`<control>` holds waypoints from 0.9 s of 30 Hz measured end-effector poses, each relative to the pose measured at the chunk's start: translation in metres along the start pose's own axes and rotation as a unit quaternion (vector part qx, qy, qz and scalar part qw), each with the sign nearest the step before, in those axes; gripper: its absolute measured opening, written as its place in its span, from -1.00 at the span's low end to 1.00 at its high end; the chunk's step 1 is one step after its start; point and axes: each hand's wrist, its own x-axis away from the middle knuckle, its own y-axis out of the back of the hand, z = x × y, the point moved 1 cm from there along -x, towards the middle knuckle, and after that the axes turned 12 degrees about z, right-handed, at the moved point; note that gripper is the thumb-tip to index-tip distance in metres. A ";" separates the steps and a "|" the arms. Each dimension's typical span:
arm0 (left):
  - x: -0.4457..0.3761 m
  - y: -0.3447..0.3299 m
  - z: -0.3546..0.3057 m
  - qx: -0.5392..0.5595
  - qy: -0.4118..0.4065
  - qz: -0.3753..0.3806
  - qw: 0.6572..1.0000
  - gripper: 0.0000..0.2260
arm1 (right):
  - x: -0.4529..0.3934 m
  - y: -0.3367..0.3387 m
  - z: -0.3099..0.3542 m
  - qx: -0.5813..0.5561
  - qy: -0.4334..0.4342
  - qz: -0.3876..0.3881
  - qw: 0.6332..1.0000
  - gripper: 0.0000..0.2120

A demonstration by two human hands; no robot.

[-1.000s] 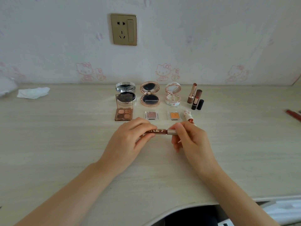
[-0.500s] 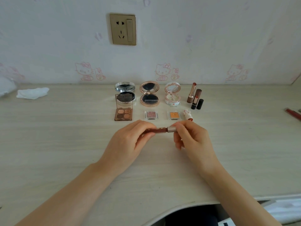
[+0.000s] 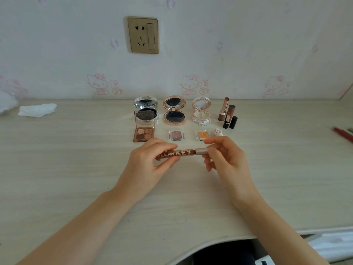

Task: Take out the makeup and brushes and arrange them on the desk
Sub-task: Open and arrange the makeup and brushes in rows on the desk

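Note:
A brown lip gloss tube (image 3: 181, 153) with pale lettering lies crosswise between both hands, just above the desk (image 3: 57, 169). My left hand (image 3: 147, 165) pinches its body; my right hand (image 3: 223, 159) pinches its beige cap end. Behind them stand three open round compacts: silver (image 3: 146, 109), rose gold (image 3: 174, 109) and white-pink (image 3: 201, 110). In front of those lie a brown eyeshadow quad (image 3: 143, 131), a pink single shadow (image 3: 176, 135) and an orange one (image 3: 202, 135). Two open lipsticks with caps (image 3: 227, 113) stand at the right, with a small white figurine (image 3: 218, 132) beside them.
A crumpled white tissue (image 3: 37, 110) lies at the back left. A red stick-like item (image 3: 342, 135) pokes in at the right edge. The wall carries a gold socket plate (image 3: 143, 35). The desk's curved front edge (image 3: 210, 240) runs below my arms.
Both hands have lifted the tube slightly and kept hold of it; my right fingers have shifted on the cap end. The arranged items have not moved.

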 end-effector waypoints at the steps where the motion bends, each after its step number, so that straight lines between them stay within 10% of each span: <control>1: -0.001 0.000 0.000 -0.003 -0.002 0.000 1.000 -0.79 | 0.000 0.000 0.000 0.000 -0.001 0.002 1.000 -0.77; 27: -0.001 0.004 0.001 0.026 0.011 -0.005 1.000 -0.78 | -0.001 0.000 -0.002 -0.021 -0.020 0.021 0.999 -0.92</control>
